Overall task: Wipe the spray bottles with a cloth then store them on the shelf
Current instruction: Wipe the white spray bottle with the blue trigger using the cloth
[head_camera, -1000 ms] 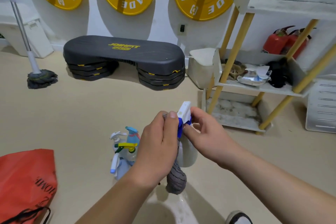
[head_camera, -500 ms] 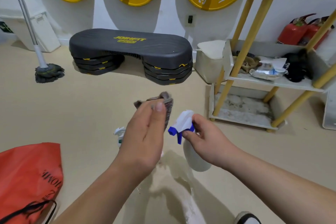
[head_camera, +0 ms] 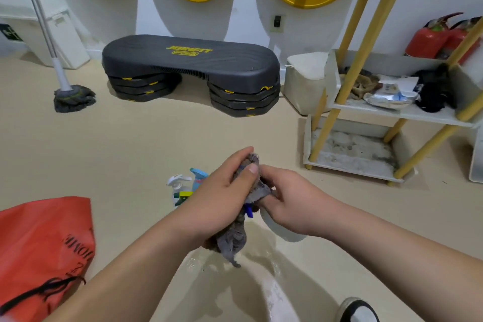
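My left hand (head_camera: 219,198) presses a grey cloth (head_camera: 234,238) over the spray head of a white spray bottle (head_camera: 281,230). My right hand (head_camera: 292,204) grips that bottle at its neck. Only a bit of the blue trigger shows below the cloth. Several other spray bottles (head_camera: 187,187) stand on the floor just left of my left hand, partly hidden by it. The shelf (head_camera: 392,112), white boards on yellow posts, stands at the right; its bottom board is bare and dusty.
A red bag (head_camera: 44,240) lies at the lower left. A black step platform (head_camera: 190,70), a mop (head_camera: 73,95) and a white bin (head_camera: 304,81) stand along the wall. Rags and wipes sit on the shelf's middle board. My shoe (head_camera: 358,310) shows at the bottom.
My left hand had lifted the cloth off the bottle; now it has come back down and covers the spray head again. The view has tilted down slightly.
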`<state>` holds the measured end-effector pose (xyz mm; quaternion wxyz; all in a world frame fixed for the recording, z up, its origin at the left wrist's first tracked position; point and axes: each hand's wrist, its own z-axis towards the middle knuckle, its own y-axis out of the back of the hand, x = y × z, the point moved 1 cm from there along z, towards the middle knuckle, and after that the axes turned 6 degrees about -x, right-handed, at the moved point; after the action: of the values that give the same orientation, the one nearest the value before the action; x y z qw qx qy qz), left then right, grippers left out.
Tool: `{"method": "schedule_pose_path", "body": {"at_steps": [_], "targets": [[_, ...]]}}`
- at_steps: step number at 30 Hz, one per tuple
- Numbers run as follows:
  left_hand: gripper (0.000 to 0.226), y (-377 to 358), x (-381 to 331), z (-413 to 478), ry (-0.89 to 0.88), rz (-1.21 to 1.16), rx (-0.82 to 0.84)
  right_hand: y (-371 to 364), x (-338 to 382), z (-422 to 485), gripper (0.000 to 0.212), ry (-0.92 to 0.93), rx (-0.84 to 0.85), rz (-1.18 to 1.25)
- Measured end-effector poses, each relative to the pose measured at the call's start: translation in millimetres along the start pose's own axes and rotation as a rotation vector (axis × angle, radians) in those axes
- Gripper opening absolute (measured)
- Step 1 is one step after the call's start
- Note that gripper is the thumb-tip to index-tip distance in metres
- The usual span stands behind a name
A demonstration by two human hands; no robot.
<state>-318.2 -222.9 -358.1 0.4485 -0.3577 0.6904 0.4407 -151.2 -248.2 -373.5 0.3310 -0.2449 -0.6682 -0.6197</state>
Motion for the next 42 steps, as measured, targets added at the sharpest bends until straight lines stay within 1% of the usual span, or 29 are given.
{"method": "schedule_pose_path", "body": {"at_steps": [1,2,4,6,7,8,10,13,16,17,18,19,21,22,23,24,28,31,32,33,34,35,36,37,38,39,40,41,42], "targets": [[0.040,-2,3,-1,0.035,0.007,0.033,0,1,0,0.021,0.020,0.017,-0.032],[0.038,-4,5,-2,0.076,-0.044,0.045,0,3,0,0.022,0.040,0.022,-0.065],[0.031,-7,4,-2,0.214,-0.291,0.040,-1,4,-1,0.018,0.071,0.026,-0.113],[0.032,-9,2,-1,0.362,-0.538,0.078,-2,6,-3,0.011,0.081,0.041,-0.136],[0.034,-9,2,2,0.414,-0.613,0.099,-2,7,-3,0.009,0.076,0.059,-0.155],[0.036,-8,2,3,0.453,-0.671,0.119,-2,8,-3,0.012,0.074,0.081,-0.183],[0.037,-8,4,8,0.480,-0.753,0.147,-3,9,-4,0.019,0.068,0.113,-0.232],[0.035,-15,4,7,0.547,-0.790,0.130,-1,10,-3,0.008,0.023,0.122,-0.256],[0.048,-23,5,2,0.626,-0.769,0.189,6,9,-3,0.014,-0.041,0.115,-0.304],[0.050,-26,6,0,0.619,-0.725,0.179,8,8,-2,0.013,-0.063,0.108,-0.304],[0.048,-29,9,0,0.565,-0.625,0.129,9,8,-1,0.015,-0.083,0.096,-0.300],[0.042,-33,10,0,0.466,-0.482,0.045,10,8,0,0.017,-0.101,0.083,-0.299],[0.034,-39,11,-2,0.202,-0.142,-0.171,10,7,3,0.019,-0.116,0.073,-0.303],[0.035,-40,11,-2,0.107,-0.033,-0.243,9,7,4,0.016,-0.113,0.070,-0.293],[0.036,-39,12,0,0.069,-0.001,-0.263,9,8,5,0.011,-0.102,0.060,-0.275],[0.039,-35,13,3,0.090,-0.031,-0.248,10,9,5,0.008,-0.085,0.050,-0.259],[0.056,-17,13,13,0.439,-0.388,0.011,10,11,4,0.008,-0.046,0.078,-0.326],[0.054,-16,14,15,0.533,-0.665,0.098,8,13,3,0.013,-0.051,0.110,-0.358],[0.052,-18,14,15,0.530,-0.674,0.057,8,14,2,0.012,-0.066,0.112,-0.348],[0.049,-20,15,14,0.446,-0.555,-0.010,8,13,1,0.010,-0.087,0.103,-0.334],[0.045,-23,15,12,0.302,-0.341,-0.079,9,13,1,0.007,-0.112,0.089,-0.319],[0.039,-27,14,7,0.107,-0.103,-0.129,9,13,1,0.008,-0.130,0.070,-0.291],[0.040,-33,15,3,-0.064,0.103,-0.184,11,14,2,0.013,-0.144,0.049,-0.257],[0.045,-35,14,2,-0.154,0.247,-0.215,11,13,3,0.018,-0.149,0.032,-0.224],[0.048,-35,14,2,-0.186,0.323,-0.246,11,13,4,0.020,-0.146,0.033,-0.205],[0.046,-32,17,4,-0.188,0.313,-0.269,9,12,5,0.018,-0.137,0.046,-0.194],[0.041,-26,18,8,-0.116,0.173,-0.256,8,11,5,0.012,-0.137,0.061,-0.205],[0.039,-20,19,14,0.007,0.012,-0.184,7,10,5,0.006,-0.131,0.072,-0.229],[0.043,-12,14,16,0.184,-0.162,-0.082,7,11,4,0.010,-0.122,0.088,-0.261]]}}
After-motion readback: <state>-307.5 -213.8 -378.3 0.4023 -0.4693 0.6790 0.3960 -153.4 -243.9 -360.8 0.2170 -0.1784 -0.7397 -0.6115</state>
